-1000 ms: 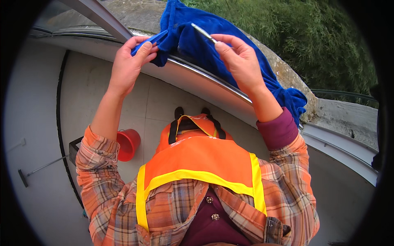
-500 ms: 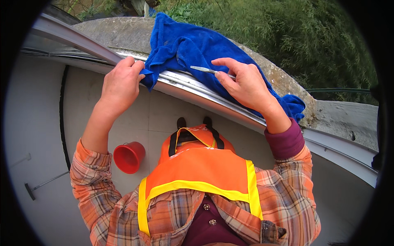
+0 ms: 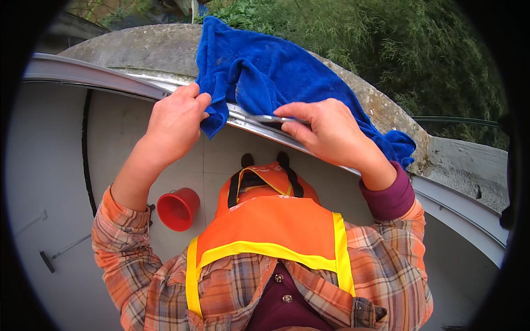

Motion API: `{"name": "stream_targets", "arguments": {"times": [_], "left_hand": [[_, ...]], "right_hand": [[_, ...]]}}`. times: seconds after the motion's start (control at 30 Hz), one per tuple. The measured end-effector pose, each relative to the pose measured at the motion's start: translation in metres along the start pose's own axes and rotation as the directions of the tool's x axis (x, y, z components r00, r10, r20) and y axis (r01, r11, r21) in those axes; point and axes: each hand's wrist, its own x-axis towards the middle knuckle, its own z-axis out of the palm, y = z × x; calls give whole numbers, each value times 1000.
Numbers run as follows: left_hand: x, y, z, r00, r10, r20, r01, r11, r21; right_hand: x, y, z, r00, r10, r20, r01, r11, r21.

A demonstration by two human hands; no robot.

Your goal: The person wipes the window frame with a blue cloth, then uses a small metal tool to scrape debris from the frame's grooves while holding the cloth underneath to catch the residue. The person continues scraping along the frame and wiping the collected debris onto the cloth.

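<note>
Metal tool [image 3: 264, 118] is gripped in R hand [image 3: 331, 129], thumb & fingers clamped on it; its free end is pointed out at approx. 9 o'clock of that hand, over window track [image 3: 236, 117]; contact w/ track can't be told. Blue cloth [image 3: 287, 60] is draped over concrete ledge [image 3: 160, 47], at R hand's 11 o'clock & L hand's [image 3: 175, 124] 2 o'clock. L fingers are curled beside cloth's near corner; whether anything's pinched can't be told.
</note>
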Motion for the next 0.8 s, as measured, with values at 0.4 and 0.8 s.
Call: {"name": "stream_targets", "arguments": {"times": [0.4,0.8], "left_hand": [[13,2,-4,989,81,122,-80,997,-8],[10,-4,-1,992,75,97,-62,990,-131]], "right_hand": [[-16,-16,-25,1000,-20,20,23,976,-219],[-7,-12,-1,993,-106,51,117,945,-307]]}}
